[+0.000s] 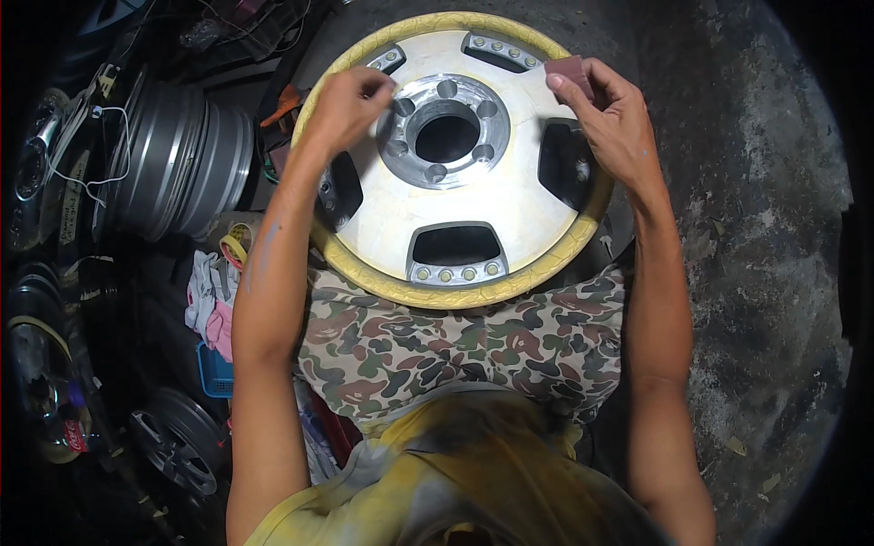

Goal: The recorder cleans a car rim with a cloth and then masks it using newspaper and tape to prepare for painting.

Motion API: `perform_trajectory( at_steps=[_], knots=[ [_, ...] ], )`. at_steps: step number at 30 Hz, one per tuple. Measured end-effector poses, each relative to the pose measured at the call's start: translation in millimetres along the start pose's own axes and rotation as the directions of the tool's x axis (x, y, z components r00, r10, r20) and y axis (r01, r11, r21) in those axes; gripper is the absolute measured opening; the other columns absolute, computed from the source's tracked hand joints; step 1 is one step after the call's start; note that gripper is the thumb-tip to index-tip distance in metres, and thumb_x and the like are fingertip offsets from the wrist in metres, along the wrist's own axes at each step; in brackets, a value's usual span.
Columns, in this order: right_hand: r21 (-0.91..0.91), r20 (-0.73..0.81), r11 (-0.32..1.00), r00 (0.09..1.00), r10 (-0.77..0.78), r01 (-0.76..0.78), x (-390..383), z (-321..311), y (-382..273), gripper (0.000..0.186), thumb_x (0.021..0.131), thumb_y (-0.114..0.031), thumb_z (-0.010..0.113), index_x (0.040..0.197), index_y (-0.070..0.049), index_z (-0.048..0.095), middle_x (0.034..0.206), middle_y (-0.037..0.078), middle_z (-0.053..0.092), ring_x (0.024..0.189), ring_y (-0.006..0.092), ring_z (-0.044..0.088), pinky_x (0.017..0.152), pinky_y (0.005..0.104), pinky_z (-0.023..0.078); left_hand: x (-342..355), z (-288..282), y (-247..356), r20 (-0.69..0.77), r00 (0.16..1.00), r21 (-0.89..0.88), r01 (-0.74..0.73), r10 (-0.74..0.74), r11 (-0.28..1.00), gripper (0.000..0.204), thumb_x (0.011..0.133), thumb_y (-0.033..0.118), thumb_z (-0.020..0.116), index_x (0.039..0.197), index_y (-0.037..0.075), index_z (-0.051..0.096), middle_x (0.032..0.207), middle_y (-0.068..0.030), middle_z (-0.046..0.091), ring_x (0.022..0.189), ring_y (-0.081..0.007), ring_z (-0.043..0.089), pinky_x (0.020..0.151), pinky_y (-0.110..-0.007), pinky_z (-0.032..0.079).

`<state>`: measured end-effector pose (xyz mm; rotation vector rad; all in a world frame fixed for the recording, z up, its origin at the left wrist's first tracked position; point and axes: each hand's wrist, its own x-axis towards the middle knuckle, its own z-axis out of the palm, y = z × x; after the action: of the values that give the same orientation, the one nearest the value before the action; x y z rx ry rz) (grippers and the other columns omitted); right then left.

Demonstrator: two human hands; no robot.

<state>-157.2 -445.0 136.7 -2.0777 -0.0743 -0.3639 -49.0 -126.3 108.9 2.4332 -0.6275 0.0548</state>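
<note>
A wheel [487,218] lies face up above my lap, with white face, yellow textured covering round its rim and a bare metal hub [405,150] with holes. At the hub's upper left, my left hand [350,109] has curled fingers, slightly blurred, so whether they hold anything is unclear. At the upper right, my right hand [610,118] pinches a brown, square piece of what looks like sandpaper [564,65] over the wheel's face.
Stacked silver rims [173,164] stand at left, a smaller wheel [177,437] below them. A tape roll [235,250], cloths [209,300] and a blue basket [214,369] sit beside my left arm. Stained concrete floor [746,273] runs along the right.
</note>
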Motion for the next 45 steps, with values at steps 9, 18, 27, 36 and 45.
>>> perform_trajectory(
  at_steps=[9,18,27,36,45],
  knots=[
    [-0.024,0.037,0.997,0.996,0.076,-0.075,-1.0,13.7,3.2,0.028,0.098,-0.029,0.062,0.107,-0.002,0.061,0.087,0.010,0.068,0.079,0.0167,0.062,0.074,0.0347,0.051,-56.9,75.5,68.3,0.179,0.915,0.001,-0.367,0.361,0.930,0.038,0.098,0.023,0.059,0.124,-0.004,0.063,0.132,-0.0209,0.057,0.121,-0.0372,0.056,0.103,-0.045,0.046],
    [-0.177,0.019,0.970,0.985,0.172,-0.166,4.6,31.9,-8.5,0.035,0.105,-0.036,0.051,0.106,-0.002,0.060,0.081,0.009,0.061,0.072,0.0152,0.055,0.067,0.0310,0.045,-36.9,100.2,60.9,0.078,0.884,0.195,-0.467,0.461,0.862,0.059,0.102,0.040,0.051,0.137,-0.007,0.050,0.142,-0.0226,0.049,0.139,-0.0379,0.039,0.115,-0.050,0.032],
    [-0.258,0.127,0.963,0.985,0.113,-0.078,7.4,38.7,-0.3,0.034,0.104,-0.030,0.054,0.103,0.001,0.068,0.081,0.009,0.064,0.071,0.0149,0.056,0.068,0.0307,0.047,-51.2,74.2,75.3,0.141,0.818,0.144,-0.574,0.557,0.806,0.044,0.101,0.032,0.054,0.115,-0.008,0.065,0.125,-0.0205,0.060,0.119,-0.0313,0.058,0.107,-0.046,0.043],
    [0.030,0.393,0.995,0.916,0.073,-0.092,-6.6,41.5,-17.3,0.031,0.103,-0.028,0.056,0.105,0.000,0.070,0.081,0.006,0.066,0.075,0.0129,0.056,0.070,0.0297,0.046,-35.6,35.1,55.4,0.129,0.987,-0.485,0.149,-0.097,0.862,0.031,0.095,0.019,0.069,0.119,-0.001,0.068,0.086,-0.0073,0.070,0.084,-0.0105,0.068,0.067,-0.024,0.055],
    [0.219,0.554,0.927,0.821,0.138,-0.304,-18.1,55.7,-23.2,0.026,0.103,-0.027,0.057,0.098,-0.003,0.065,0.078,0.001,0.063,0.069,0.0076,0.057,0.061,0.0230,0.046,-34.8,31.1,52.6,0.397,0.918,-0.775,0.337,-0.003,0.534,0.023,0.091,0.022,0.076,0.098,0.001,0.071,0.083,-0.0067,0.072,0.061,-0.0086,0.060,0.056,-0.020,0.049]
  ],
)
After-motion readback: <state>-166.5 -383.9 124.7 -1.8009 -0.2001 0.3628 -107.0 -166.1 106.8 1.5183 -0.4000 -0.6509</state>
